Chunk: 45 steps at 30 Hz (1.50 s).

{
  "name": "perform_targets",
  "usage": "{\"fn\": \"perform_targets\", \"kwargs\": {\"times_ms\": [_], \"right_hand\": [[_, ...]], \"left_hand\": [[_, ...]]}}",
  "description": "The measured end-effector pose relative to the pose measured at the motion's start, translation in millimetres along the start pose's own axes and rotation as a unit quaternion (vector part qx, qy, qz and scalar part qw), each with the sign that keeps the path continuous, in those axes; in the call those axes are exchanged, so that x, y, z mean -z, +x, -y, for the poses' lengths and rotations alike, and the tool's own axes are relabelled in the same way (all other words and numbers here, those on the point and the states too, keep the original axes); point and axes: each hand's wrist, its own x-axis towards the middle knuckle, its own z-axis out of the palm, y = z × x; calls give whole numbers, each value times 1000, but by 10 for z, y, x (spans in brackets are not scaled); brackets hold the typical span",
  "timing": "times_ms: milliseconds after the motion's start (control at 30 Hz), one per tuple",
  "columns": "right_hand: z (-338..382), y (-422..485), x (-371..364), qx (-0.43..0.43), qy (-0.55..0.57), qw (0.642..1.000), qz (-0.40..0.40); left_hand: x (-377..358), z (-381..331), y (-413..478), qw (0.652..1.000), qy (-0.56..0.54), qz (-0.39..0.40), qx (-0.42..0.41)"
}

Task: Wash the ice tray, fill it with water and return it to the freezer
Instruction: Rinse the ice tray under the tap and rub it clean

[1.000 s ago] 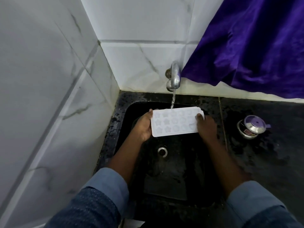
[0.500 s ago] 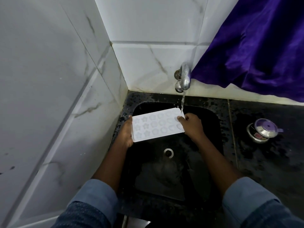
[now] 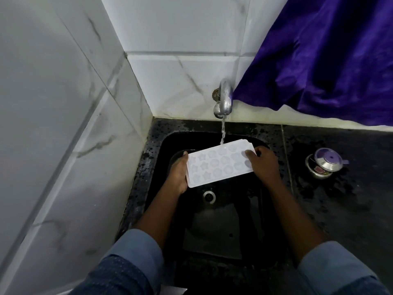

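A white ice tray [image 3: 219, 165] with star and round moulds hangs over the black sink [image 3: 163, 145], slightly tilted with its right end farther back. My left hand [image 3: 178, 173] grips its left end, thumb on the rim. My right hand [image 3: 262, 162] holds the right end, thumb lying on the top face. A thin stream from the chrome tap [image 3: 223, 99] falls onto the tray's far edge near the middle.
The sink drain [image 3: 209, 195] lies below the tray. A small steel container with a purple-knobbed lid [image 3: 325, 162] stands on the wet black counter [image 3: 350, 199] to the right. A purple cloth [image 3: 329, 56] hangs at the back right. White tiled walls close the left and back.
Both hands have shifted the tray sideways under the tap, left and then back right. The stream now lands near the middle of the far edge instead of the right corner.
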Motion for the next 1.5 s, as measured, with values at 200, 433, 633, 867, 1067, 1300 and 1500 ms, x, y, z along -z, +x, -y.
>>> {"fn": "perform_targets", "kwargs": {"times_ms": [200, 433, 633, 867, 1067, 1300, 1500], "right_hand": [[-139, 113, 143, -37, 35, 998, -31], [189, 205, -67, 37, -180, 978, -96], [365, 70, -507, 147, -403, 903, -19], [464, -336, -927, 301, -372, 858, 184], [396, -209, -781, 398, -380, 808, 211], [354, -195, -637, 427, -329, 794, 282], [714, 159, -300, 217, -35, 974, 54]], "left_hand": [[-348, -188, -10, 999, 11, 49, -15], [-451, -295, -91, 994, -60, 90, 25], [-375, -184, -28, 998, -66, 13, -2], [-302, -139, -178, 994, -109, -13, 6], [-262, -87, -258, 994, -106, -29, -2], [-318, -90, -270, 995, -93, -26, -2], [-369, -110, -346, 997, -60, -38, -7]]}}
